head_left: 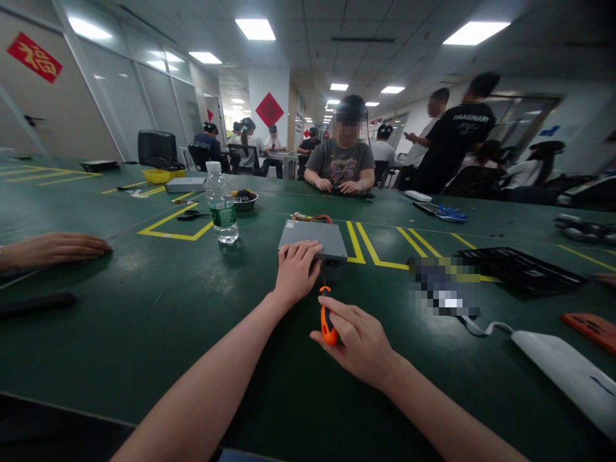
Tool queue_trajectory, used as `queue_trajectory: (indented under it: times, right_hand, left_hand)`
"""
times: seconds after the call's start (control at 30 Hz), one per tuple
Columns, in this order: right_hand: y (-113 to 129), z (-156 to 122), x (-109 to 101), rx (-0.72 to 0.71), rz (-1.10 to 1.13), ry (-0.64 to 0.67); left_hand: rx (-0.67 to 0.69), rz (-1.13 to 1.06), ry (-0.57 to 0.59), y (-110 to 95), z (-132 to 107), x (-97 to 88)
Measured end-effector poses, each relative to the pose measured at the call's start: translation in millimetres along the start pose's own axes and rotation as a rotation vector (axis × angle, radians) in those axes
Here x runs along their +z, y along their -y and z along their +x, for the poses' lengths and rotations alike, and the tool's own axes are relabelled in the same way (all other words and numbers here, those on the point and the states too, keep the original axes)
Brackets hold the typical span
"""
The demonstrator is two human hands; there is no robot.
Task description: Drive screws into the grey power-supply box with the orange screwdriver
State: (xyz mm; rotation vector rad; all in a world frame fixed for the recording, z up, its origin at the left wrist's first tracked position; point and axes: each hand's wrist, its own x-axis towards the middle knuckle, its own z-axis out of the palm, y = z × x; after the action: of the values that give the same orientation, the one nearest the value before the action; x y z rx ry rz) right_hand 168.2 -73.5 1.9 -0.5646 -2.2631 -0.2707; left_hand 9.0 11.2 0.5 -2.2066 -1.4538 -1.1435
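Observation:
A grey metal computer power supply (317,236) lies on the green table in front of me, its bundle of coloured wires (312,218) coming out at the far side. My left hand (296,273) holds its near left corner, with the fingers over the top and the thumb by the front face. In my right hand (359,333) is an orange and black screwdriver (328,324), gripped between thumb and fingers. Its shaft points away from me at the front face of the power supply; whether the tip touches a screw is too small to tell.
A water bottle (222,208) stands left of the power supply, near a metal bowl (245,200). To the right are a black panel (520,268), a white power bank (563,372) and an orange phone (591,330). Another person's hand (62,249) rests at left; a person (341,160) sits opposite.

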Motion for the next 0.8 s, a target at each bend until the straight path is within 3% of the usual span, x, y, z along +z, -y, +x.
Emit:
queue_trajectory:
  times: [0.2,0.47,0.6,0.7,0.8]
  right_hand:
    - [8.4,7.0,-5.4,-0.053,-0.107,0.123]
    - [3.1,2.6,0.0,-0.033,-0.07,0.025]
    - [4.0,0.4,0.8,-0.003,-0.001,0.064]
    - [5.9,3.5,-2.1,-0.045,-0.059,0.137]
    - [6.3,5.6,-2.7,-0.07,-0.122,0.127]
  left_hand:
    - [0.001,0.001,0.002,-0.8,0.1,-1.5]
    - [0.013,0.017,0.008,0.5,-0.5,-1.4]
    - [0.016,0.019,0.005,0.6,-0.6,-1.5]
    - [0.015,0.01,0.001,0.1,-0.6,-1.8]
    - [0.007,0.013,0.001,0.1,-0.6,-1.6]
